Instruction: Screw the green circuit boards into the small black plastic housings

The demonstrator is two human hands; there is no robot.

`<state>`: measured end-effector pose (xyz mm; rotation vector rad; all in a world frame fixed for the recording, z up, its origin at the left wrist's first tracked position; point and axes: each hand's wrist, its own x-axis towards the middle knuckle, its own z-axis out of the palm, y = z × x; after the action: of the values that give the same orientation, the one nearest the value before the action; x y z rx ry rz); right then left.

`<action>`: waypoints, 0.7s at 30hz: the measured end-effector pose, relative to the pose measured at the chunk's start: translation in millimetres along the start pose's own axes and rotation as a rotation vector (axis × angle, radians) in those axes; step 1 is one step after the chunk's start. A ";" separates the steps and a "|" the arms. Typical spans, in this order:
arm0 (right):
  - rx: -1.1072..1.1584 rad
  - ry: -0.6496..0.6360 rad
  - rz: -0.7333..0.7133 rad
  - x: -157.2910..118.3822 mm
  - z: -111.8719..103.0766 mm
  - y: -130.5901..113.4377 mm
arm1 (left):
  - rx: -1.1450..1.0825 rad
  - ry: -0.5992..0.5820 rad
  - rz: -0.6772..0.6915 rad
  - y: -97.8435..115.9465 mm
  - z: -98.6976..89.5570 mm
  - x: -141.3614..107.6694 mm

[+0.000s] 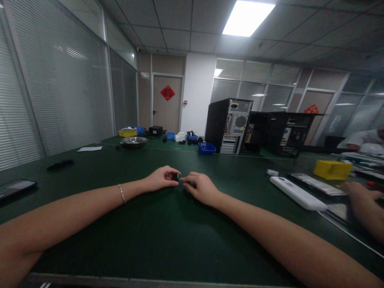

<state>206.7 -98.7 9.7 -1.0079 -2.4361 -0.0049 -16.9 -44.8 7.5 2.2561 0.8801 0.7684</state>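
Observation:
Over the middle of the green table point(168, 240), my left hand point(160, 179) grips a small dark piece with a green part point(175, 176) between thumb and fingers. A bracelet circles that wrist. My right hand point(202, 187) faces it from the right, index finger and thumb drawn close together at the green side of the piece. Whatever may be between those right fingertips is too small to make out. The fingers partly cover the dark piece, so its exact kind is unclear.
Computer towers point(229, 126) stand at the back, with a blue bin point(207, 148) before them. To the right lie a white power strip point(297, 193), a yellow box point(333, 170) and another person's hand point(364, 204). A metal bowl point(133, 142) and phone point(16, 188) are on the left.

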 end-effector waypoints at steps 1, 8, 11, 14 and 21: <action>-0.004 -0.002 0.006 0.2 0.1 0.2 | 0.003 0.007 -0.004 0.4 0.2 -0.1; -0.026 0.003 0.049 0.9 1.4 -0.6 | 0.038 0.070 -0.014 2.7 2.9 -1.9; -0.042 0.005 0.076 1.7 2.5 -2.6 | 0.058 0.117 -0.021 3.8 6.9 -1.7; -0.053 0.002 0.097 2.7 3.2 -5.7 | 0.073 0.155 -0.028 4.6 10.8 -1.5; -0.057 -0.009 0.128 4.4 4.2 -8.6 | 0.083 0.180 -0.036 7.3 12.1 -3.0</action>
<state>196.4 -101.3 9.6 -1.1896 -2.3875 -0.0268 -7.6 -55.2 3.7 2.2622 1.0515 0.9454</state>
